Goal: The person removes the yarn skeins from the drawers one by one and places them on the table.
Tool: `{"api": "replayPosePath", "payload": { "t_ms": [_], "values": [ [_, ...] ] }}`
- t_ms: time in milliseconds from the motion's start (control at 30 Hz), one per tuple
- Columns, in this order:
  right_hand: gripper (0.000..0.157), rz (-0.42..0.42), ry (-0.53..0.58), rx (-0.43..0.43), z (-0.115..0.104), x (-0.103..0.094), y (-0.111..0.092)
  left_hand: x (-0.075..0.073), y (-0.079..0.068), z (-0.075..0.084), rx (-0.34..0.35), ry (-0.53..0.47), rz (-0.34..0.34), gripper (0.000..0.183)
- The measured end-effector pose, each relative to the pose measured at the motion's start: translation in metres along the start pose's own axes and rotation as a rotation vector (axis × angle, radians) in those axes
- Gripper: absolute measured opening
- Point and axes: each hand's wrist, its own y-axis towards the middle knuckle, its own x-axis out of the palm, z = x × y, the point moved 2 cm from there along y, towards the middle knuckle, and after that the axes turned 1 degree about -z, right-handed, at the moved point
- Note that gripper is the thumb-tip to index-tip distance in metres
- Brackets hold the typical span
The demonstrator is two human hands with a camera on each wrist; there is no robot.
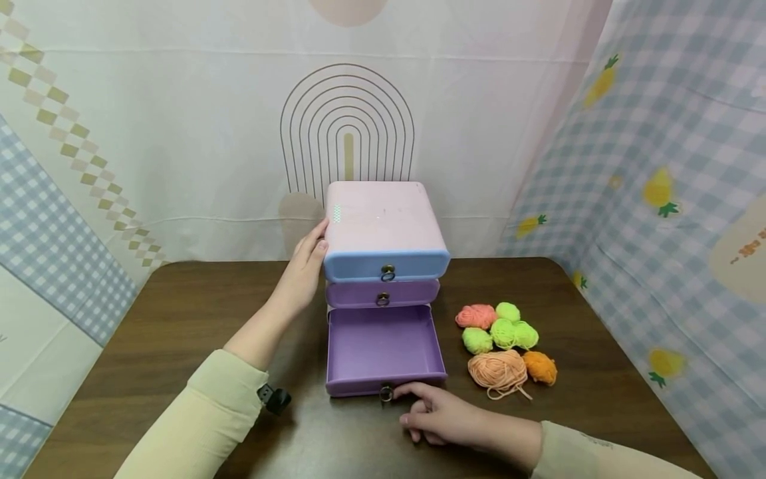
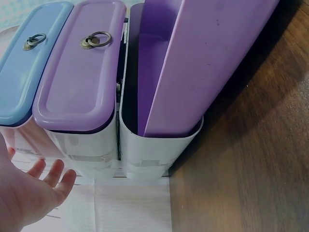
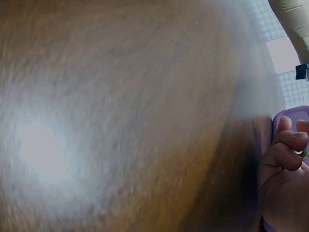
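Observation:
A small cabinet (image 1: 383, 216) with a pale pink top stands on the table. Its blue top drawer (image 1: 353, 267) and purple middle drawer (image 1: 353, 295) are closed, while the purple bottom drawer (image 1: 383, 342) is pulled out, with nothing inside. My left hand (image 1: 304, 273) rests against the cabinet's left side, fingers extended. At the bottom drawer's front, my right hand (image 1: 439, 416) has its bent index finger at the metal ring pull (image 1: 385, 394); the thumb sits lower, apart from it. In the right wrist view, the curled fingers (image 3: 285, 155) partly hide the ring.
Right of the cabinet lie several yarn balls: coral (image 1: 475, 315), lime green (image 1: 503, 332), peach (image 1: 498, 370) and orange (image 1: 540, 368). The brown wooden table (image 1: 197, 319) meets a patterned cloth backdrop (image 1: 209, 133) behind and at the right.

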Motion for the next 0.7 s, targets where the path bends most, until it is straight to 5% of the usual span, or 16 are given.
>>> {"api": "replayPosePath", "payload": {
  "t_ms": [367,700],
  "values": [
    [0.043,-0.018,0.128,0.019,-0.004,0.011,0.007,0.000,0.000,-0.001,-0.001,-0.001,0.001,0.048],
    [0.036,0.210,0.155,0.068,-0.006,0.023,0.012,0.001,0.001,-0.003,0.004,-0.004,0.002,0.048]
  ]
}}
